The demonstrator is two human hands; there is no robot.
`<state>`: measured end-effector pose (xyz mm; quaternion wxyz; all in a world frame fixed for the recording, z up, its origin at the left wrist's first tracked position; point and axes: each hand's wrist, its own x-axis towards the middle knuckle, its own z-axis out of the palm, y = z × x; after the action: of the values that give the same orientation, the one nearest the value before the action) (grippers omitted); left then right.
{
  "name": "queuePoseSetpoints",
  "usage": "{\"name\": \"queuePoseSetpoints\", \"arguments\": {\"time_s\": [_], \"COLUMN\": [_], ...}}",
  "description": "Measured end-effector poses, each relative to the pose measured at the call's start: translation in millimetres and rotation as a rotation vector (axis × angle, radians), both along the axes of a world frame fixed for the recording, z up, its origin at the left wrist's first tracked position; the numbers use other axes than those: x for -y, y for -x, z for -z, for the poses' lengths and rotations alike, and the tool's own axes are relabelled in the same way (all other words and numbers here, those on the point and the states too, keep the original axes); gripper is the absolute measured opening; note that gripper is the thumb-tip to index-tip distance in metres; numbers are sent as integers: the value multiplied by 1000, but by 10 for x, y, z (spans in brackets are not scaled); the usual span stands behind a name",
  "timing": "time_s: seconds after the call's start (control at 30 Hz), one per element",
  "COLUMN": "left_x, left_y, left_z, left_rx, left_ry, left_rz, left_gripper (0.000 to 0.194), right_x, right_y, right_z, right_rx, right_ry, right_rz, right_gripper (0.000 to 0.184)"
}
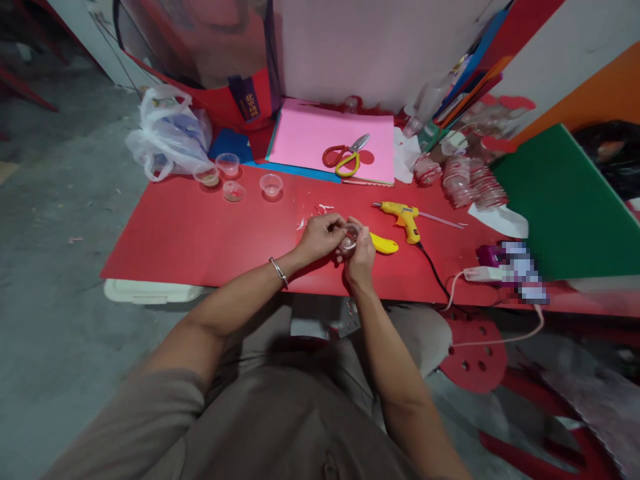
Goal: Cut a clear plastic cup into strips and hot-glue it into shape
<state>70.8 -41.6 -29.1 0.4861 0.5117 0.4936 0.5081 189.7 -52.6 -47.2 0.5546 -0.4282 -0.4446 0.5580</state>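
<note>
Close to the front edge of the red table, my right hand (361, 257) is wrapped round a small clear plastic cup (351, 235). My left hand (323, 239), with a metal bangle at its wrist, meets the cup from the left. Its thumb and fingertips are pinched together at the cup's rim; whether they grip the rim or some small piece, I cannot make out. A yellow-handled tool (384, 245) lies just right of my right hand, its other end hidden behind the fingers. Small white scraps (325, 208) lie beyond my left hand.
A yellow glue gun (404, 217) with its cord lies to the right. Scissors (350, 157) rest on pink sheets (305, 137) at the back. Several plastic cups (271, 187) and a plastic bag (167, 133) stand left. Stacked clear cups (460, 180) and a green board (565, 213) are at right.
</note>
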Motion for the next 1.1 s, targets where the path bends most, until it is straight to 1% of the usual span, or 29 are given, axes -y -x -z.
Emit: {"name": "queuePoseSetpoints", "arguments": {"time_s": [0.17,0.23,0.3,0.4,0.5,0.8,1.0,1.1], "left_x": [-9,-12,-12,-13,-20,-35,-51,-47], "left_y": [42,55,61,61,60,65,68,69], "left_z": [-17,-20,-22,-16,-2,2,61,49], "left_rx": [-252,-300,-305,-309,-330,-333,-370,-408], "left_ry": [-194,-226,-214,-198,-219,-246,-318,-364], "left_rz": [-97,-99,-88,-83,-91,-100,-111,-118], "left_gripper": [9,7,6,11,8,13,11,16], "right_x": [12,16,18,17,14,16,-4,-15], "right_y": [-8,-8,-7,-8,-14,-10,-8,-7], "right_z": [-11,-6,-3,-7,-15,-6,0,4], "right_rx": [59,63,49,41,61,24,17,29], "right_ry": [-44,-50,-50,-58,-59,-38,-45,-63], "right_rz": [26,26,21,23,34,19,30,41], "right_gripper": [60,59,58,57,58,59,59,59]}}
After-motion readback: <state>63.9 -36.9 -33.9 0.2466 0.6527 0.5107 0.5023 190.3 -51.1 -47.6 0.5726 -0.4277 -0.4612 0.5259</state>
